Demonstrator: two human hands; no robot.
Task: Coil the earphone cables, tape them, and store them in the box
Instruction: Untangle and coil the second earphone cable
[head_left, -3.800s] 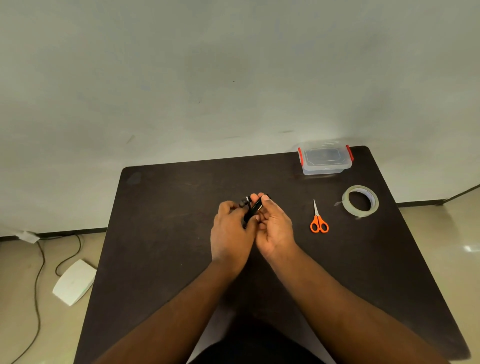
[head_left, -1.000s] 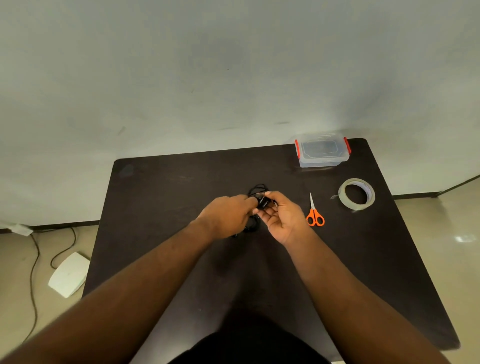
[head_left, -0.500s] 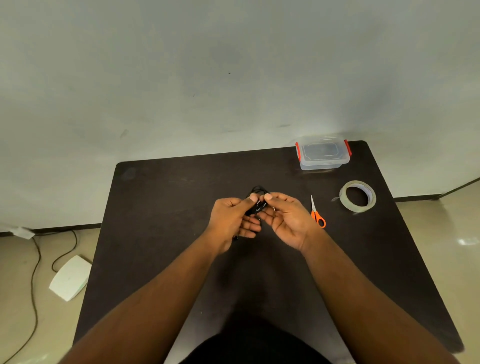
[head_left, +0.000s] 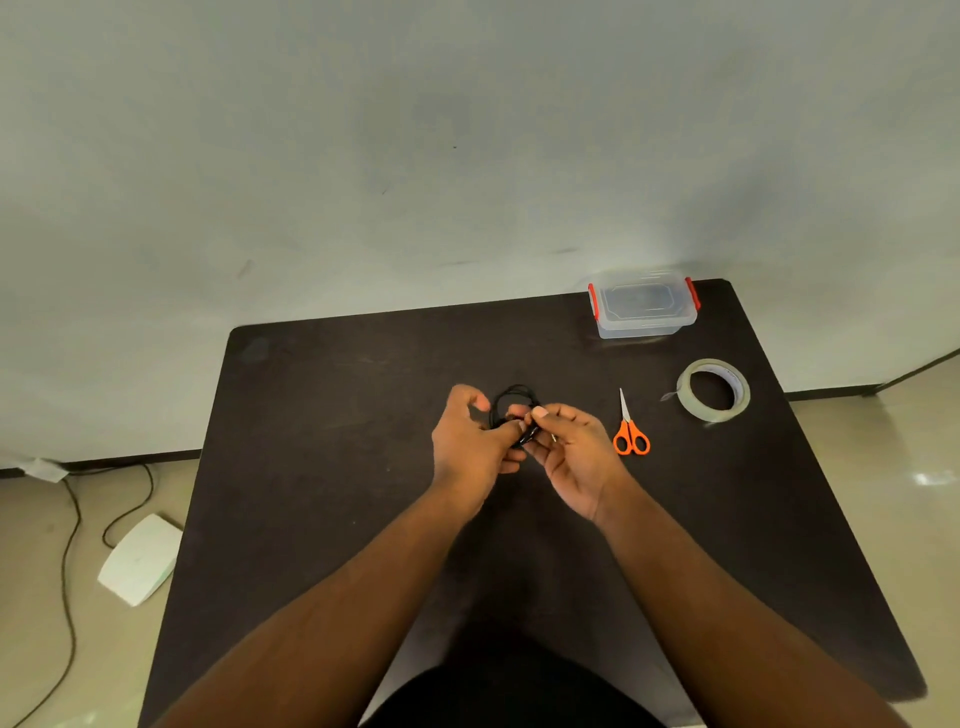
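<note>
From the head camera, both forearms reach out over a dark table (head_left: 322, 467) and the hands meet near its middle. The left hand (head_left: 470, 447) has its fingers curled, the fingertips pinching one side of a black earphone cable (head_left: 514, 402) that is gathered into a small round coil. The right hand (head_left: 574, 452) lies palm up beside it, thumb and forefinger pinching the near part of the same coil; a short pale bit — probably the plug — shows just by its fingers, too small to tell for sure. The coil is held between the two hands above the table, its loop standing out on the far side of the fingers.

To the right of the right hand lie small scissors (head_left: 629, 431) with orange handles, blades closed and pointing away toward the wall. Further right, well apart from the hands, a roll of clear tape (head_left: 714, 389) lies flat with a short loose end sticking out on its left. At the far right corner of the table stands a clear plastic box (head_left: 643, 309) with its lid on and a red clip at each end — whether anything is inside cannot be made out.

On the floor left of the table are a white flat object (head_left: 137, 564) and a dark cord (head_left: 67, 571) that runs along the floor
</note>
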